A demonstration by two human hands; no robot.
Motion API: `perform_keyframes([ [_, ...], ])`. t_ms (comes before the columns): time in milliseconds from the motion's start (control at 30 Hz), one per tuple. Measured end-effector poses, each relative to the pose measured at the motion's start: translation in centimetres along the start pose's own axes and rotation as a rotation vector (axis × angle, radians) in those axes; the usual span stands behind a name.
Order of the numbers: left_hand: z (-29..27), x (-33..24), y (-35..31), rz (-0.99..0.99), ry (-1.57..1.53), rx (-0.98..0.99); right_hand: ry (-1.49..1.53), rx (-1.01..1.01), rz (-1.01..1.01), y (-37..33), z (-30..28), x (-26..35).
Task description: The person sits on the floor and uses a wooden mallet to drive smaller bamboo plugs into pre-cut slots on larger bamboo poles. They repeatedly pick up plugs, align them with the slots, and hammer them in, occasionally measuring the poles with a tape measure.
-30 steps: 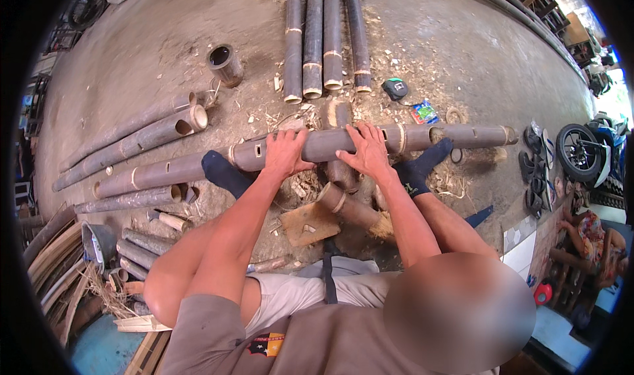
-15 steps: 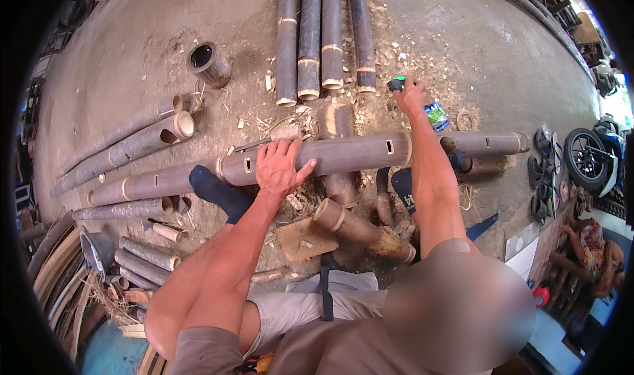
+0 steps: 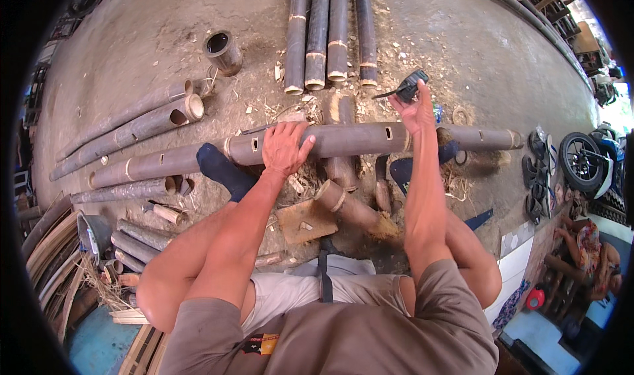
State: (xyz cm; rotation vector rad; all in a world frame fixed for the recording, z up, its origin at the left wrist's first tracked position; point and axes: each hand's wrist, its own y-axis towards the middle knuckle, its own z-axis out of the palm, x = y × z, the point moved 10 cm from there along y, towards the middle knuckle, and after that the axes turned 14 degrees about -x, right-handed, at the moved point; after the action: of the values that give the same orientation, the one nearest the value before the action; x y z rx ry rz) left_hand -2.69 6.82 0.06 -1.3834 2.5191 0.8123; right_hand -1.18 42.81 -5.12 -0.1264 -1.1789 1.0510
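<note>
A long dark bamboo pole [image 3: 356, 140] with small rectangular slots lies across in front of me. My left hand [image 3: 285, 147] rests palm down on it, fingers stretched over its top and thumb apart. Raised just beyond the pole, my right hand [image 3: 415, 107] grips a small blocky black object [image 3: 411, 84], from which a thin dark strip sticks out to the left. Its exact kind does not show clearly. My sock-covered left foot [image 3: 221, 169] presses against the pole, and my right foot [image 3: 426, 162] is beside its right part.
Several dark bamboo poles [image 3: 316, 41] lie beyond, with more bamboo pieces [image 3: 142, 130] at left. A short bamboo cup [image 3: 223, 52] stands on the floor among wood chips. Below the pole are a cut bamboo chunk [image 3: 347, 206] and a wooden board [image 3: 305, 222]. Sandals [image 3: 536, 170] sit at right.
My right hand has drawn back toward me and lifted the black object, whose green side no longer shows. My left hand stays on the pole.
</note>
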Motion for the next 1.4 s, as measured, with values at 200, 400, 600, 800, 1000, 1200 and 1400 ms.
perform_keyframes([
  [200,-1.5,-0.1,-0.7,-0.26,-0.188,-0.33,-0.056,0.089,-0.067,-9.8,-0.9,-1.5],
  [400,4.0,-4.8,-4.7,-0.976,-1.038,0.03,-0.808,0.169,-0.235,-15.6,-0.4,-7.9],
  [600,3.3,-4.3,-7.0,-1.144,-1.17,0.146,-0.656,0.238,-0.059,-17.2,0.3,-12.5],
  [800,4.7,-0.5,-7.5,-1.119,-1.149,0.368,-1.234,0.457,-0.426,-19.0,3.8,-12.4],
  [1000,5.1,-1.9,-9.4,-1.302,-1.39,0.437,-1.41,0.758,-0.639,-21.0,6.0,-10.9],
  [1200,0.5,9.7,-9.2,-1.44,-1.076,-0.08,-1.84,0.514,-0.922,-16.9,1.3,-2.4],
  [1400,-2.1,14.7,-7.3,-1.139,-0.412,-0.093,-1.98,0.344,-1.131,-14.4,-1.5,5.1],
])
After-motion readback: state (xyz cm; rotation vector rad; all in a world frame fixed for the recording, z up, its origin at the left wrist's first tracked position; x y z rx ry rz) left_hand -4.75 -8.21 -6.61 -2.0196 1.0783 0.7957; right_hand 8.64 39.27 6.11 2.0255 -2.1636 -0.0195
